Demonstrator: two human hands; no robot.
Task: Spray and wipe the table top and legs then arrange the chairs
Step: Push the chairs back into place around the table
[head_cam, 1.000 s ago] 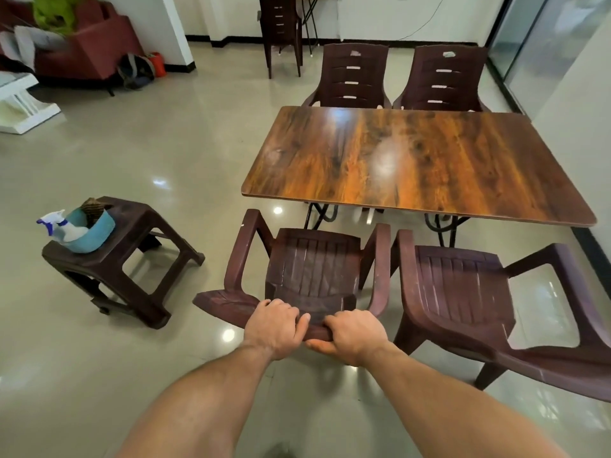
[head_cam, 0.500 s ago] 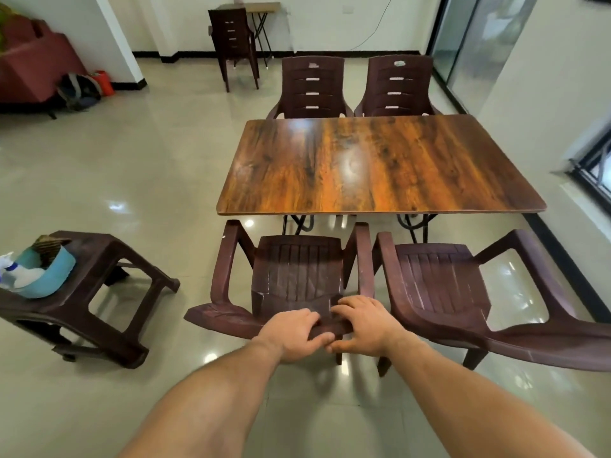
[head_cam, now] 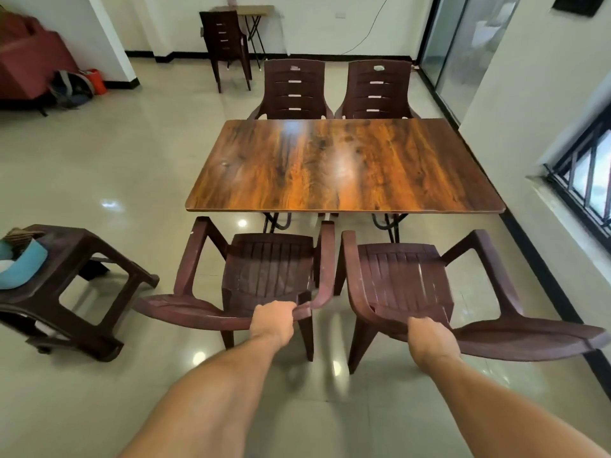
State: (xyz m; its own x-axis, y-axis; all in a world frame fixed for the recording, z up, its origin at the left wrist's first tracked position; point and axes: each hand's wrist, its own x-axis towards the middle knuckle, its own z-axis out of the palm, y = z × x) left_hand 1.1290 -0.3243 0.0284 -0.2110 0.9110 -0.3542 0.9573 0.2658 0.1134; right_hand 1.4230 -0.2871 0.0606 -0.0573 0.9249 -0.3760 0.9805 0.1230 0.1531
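while the left hand (head_cam: 272, 317) is gripping a brown plastic armchair (head_cam: 267, 269) by its back, the right hand (head_cam: 431, 338) is clutching the matching armchair (head_cam: 403, 279) alongside.

Floor (head_cam: 139, 180) open left, wall (head_cam: 529, 94) right
Left chair (head_cam: 267, 269) and right chair (head_cam: 403, 279) stand just apart; stool (head_cam: 86, 256) blocks near left.

Five chairs (head_cam: 269, 269) (head_cam: 403, 276) (head_cam: 294, 90) (head_cam: 377, 90) (head_cam: 226, 38), two tables (head_cam: 330, 166) (head_cam: 251, 9), one stool (head_cam: 76, 246), two hands (head_cam: 272, 320) (head_cam: 431, 338)

Orange-brown streaked wood-grain table top (head_cam: 344, 166); dark maroon chairs (head_cam: 269, 269); beige glossy floor (head_cam: 109, 166); what looks like a teal cloth (head_cam: 24, 264).
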